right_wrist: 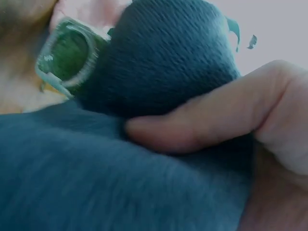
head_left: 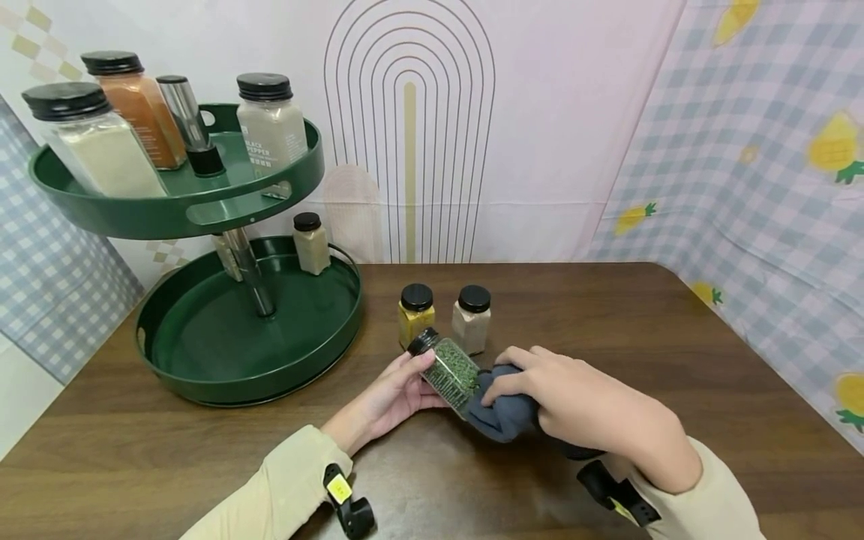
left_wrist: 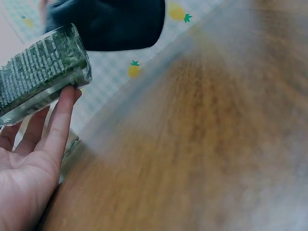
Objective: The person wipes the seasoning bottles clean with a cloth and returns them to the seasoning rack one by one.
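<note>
My left hand (head_left: 398, 397) holds a spice jar (head_left: 454, 375) of green flakes, tilted, its black lid toward the upper left. In the left wrist view the jar (left_wrist: 41, 72) shows white print, with fingers underneath it. A dark blue-grey cloth (head_left: 502, 405) is bunched in my right hand (head_left: 550, 386), right at the jar's bottom end. The right wrist view has the thumb pressed into the cloth (right_wrist: 168, 57), with the jar's square base (right_wrist: 70, 55) beside it. Just behind the held jar stand a yellow spice jar (head_left: 415, 315) and a pale spice jar (head_left: 471, 319), both black-lidded.
A green two-tier rack stands at the left. Its upper tray (head_left: 175, 214) bears large jars, including a black pepper jar (head_left: 271, 131), and a silver cylinder (head_left: 191, 124). On the lower tray (head_left: 250, 386) is a small pale jar (head_left: 311, 244), with another partly hidden behind the post.
</note>
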`<state>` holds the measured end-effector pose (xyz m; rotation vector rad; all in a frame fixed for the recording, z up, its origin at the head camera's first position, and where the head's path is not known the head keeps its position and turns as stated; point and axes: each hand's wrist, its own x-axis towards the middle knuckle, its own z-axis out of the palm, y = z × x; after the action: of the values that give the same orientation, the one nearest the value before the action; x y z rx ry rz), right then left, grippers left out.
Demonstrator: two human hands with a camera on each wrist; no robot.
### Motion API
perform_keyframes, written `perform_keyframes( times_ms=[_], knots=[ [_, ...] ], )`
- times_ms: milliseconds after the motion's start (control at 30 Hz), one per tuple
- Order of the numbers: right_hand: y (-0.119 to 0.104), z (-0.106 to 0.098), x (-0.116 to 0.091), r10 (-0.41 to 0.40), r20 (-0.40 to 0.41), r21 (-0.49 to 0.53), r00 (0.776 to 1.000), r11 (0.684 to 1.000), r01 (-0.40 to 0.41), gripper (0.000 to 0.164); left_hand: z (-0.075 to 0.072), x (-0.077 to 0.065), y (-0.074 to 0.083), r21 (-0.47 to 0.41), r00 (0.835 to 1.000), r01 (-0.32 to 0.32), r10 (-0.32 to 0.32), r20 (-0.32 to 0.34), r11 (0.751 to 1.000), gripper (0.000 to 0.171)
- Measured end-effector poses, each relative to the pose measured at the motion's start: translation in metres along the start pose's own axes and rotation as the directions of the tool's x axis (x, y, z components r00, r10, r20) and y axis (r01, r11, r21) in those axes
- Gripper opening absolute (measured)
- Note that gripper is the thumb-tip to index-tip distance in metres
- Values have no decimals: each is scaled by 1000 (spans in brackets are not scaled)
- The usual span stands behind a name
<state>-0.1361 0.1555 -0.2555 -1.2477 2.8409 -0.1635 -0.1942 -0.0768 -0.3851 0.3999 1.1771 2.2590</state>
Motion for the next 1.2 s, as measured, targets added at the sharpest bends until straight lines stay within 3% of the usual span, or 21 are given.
perform_keyframes(
  times_ms=[100,167,300,400,533,667,900,1200],
  knots=[
    [9,-3,-5,72,97,45,993,996,-76,59,-1,0,1,-68,999,7,-4,40,998,55],
    [15,-6,-7,124,95,38,988,991,-128,58,-2,1,2,-112,996,23,-13,90,993,60],
    [21,-12,-8,195,-58,-7,979,981,-196,57,-1,1,2,-142,986,43,-19,166,989,69],
    [17,-12,-3,201,-177,8,963,979,-203,56,1,0,2,-146,990,28,-7,139,989,61],
    [9,-2,10,150,-291,52,945,989,-141,60,0,-1,1,-162,996,-8,22,87,987,42],
    [-2,14,25,93,-341,75,936,995,-72,66,-1,-1,-2,-131,996,-36,45,73,991,36],
    [-9,28,31,54,-325,17,944,999,-51,63,-1,0,-2,-89,998,-38,42,42,995,39],
    [4,15,22,23,-187,39,982,999,-16,61,-1,-1,0,-86,993,-97,90,-80,992,44]
  ],
)
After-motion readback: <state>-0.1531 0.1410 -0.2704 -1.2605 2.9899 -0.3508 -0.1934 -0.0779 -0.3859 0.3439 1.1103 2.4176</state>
